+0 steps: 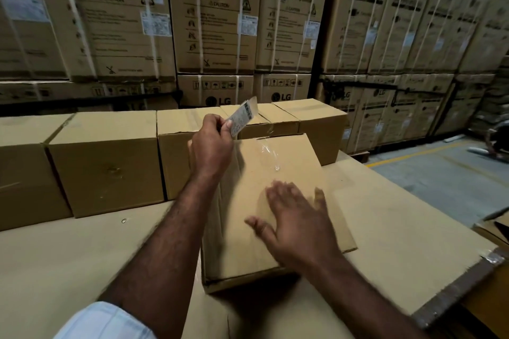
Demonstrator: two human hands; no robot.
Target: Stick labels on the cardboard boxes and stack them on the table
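Observation:
A plain cardboard box (292,165) stands on the table (82,261) right in front of me, its taped top facing up. My left hand (212,143) hovers over the box's far left corner and pinches a white printed label (243,118) between thumb and fingers. My right hand (297,223) lies flat with fingers spread on the near part of the box top. A row of similar boxes (107,170) stands along the far side of the table, touching each other.
Tall stacks of strapped washing machine cartons (214,22) form a wall behind the table. The table's right edge (454,292) is torn cardboard. Grey floor with a yellow line (413,154) lies to the right, where a person (495,140) crouches.

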